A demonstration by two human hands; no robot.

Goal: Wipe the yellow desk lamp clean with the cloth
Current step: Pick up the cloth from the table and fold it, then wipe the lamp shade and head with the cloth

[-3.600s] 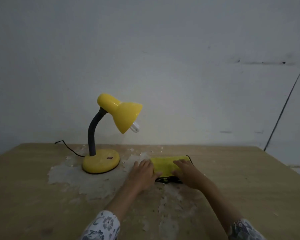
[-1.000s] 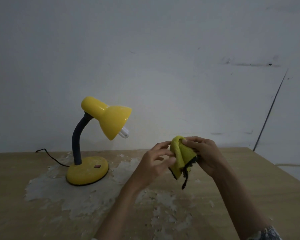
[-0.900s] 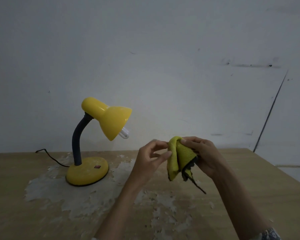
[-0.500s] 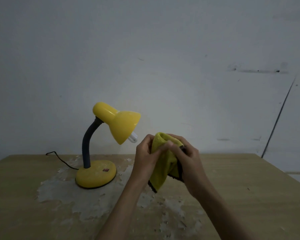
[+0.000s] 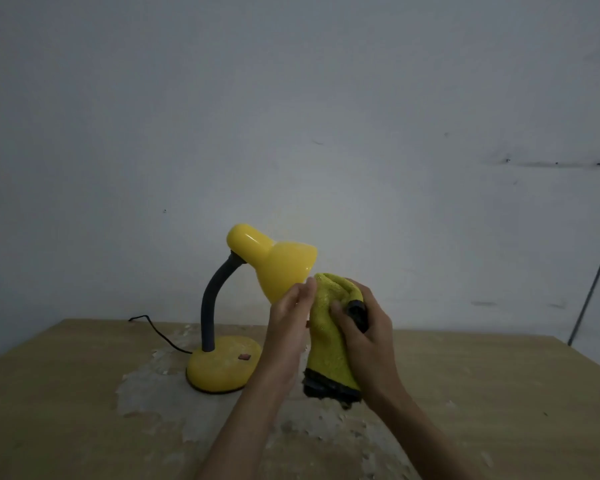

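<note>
Now, from the head view, we see no containers on the wooden table [image 5: 499,393], only the yellow desk lamp [image 5: 222,367] standing left of centre. Our right hand [image 5: 368,336] grips the cloth [image 5: 326,341] at centre frame, fingers curled round its bunched top, thumb pressing the yellow face. Our left hand [image 5: 288,327] is held flat and open, edge-on against the cloth's left side. The cloth hangs lengthwise, top to bottom, dark hem lowest, above the table. The lamp's shade [image 5: 284,268] opens down and to the right, just beside the cloth's top.
</note>
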